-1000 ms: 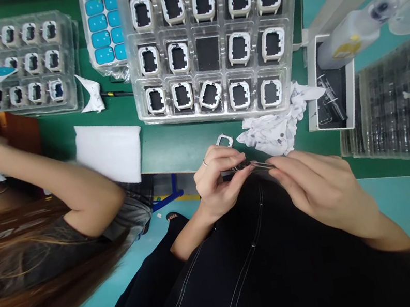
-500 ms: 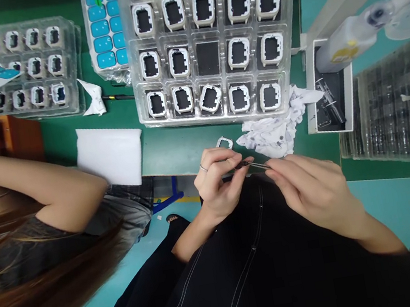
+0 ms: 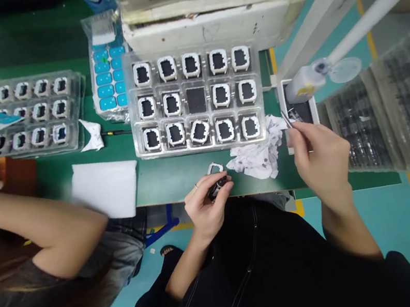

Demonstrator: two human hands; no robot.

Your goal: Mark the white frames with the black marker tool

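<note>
Between its fingers and thumb, my left hand [image 3: 204, 208] grips a small black part [image 3: 216, 188] at the table's front edge. My right hand [image 3: 324, 162] is closed around thin metal tweezers [image 3: 286, 120], tips pointing up and away, near a white-walled box [image 3: 314, 109]. Just beyond my left fingers lies a white square frame [image 3: 215, 167], partly hidden by them. A crumpled, spotted white cloth [image 3: 263, 157] rests between my two hands. Behind it, a clear plastic tray [image 3: 204, 148] carries white frames in most of its pockets; one middle pocket shows only black.
A plastic bottle [image 3: 303, 83] stands in the box at right, beside stacked trays [image 3: 365, 121]. Blue pieces [image 3: 104, 78] fill a tray at back left. A co-worker's arm [image 3: 42, 217] reaches in from the left, near a white foam sheet [image 3: 107, 191].
My right hand has moved away from the left, rightward toward the box, carrying the tweezers. The black part stays in my left hand. The view has tilted, showing more of the table's back.
</note>
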